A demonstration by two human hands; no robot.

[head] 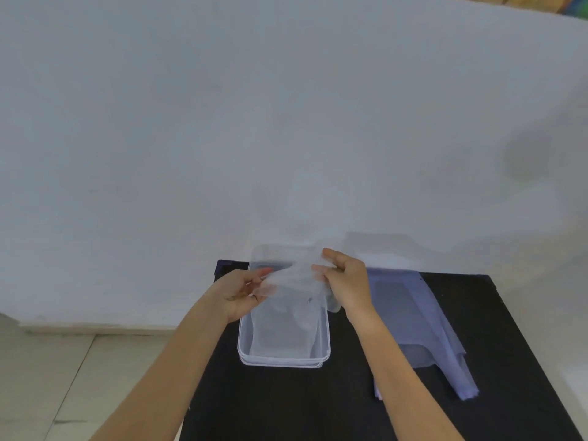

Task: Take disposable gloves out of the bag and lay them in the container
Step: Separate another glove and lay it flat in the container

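Observation:
A thin translucent disposable glove is stretched between both hands above the clear plastic container. My left hand pinches its left edge, and my right hand grips its right side. The glove hangs down into the container, where more translucent plastic lies on the bottom. The glove bag, a pale bluish plastic pouch, lies flat on the table to the right of the container.
The black table stands against a white wall. Its left edge drops to a light tiled floor. Bare black surface lies in front of the container and to the right of the bag.

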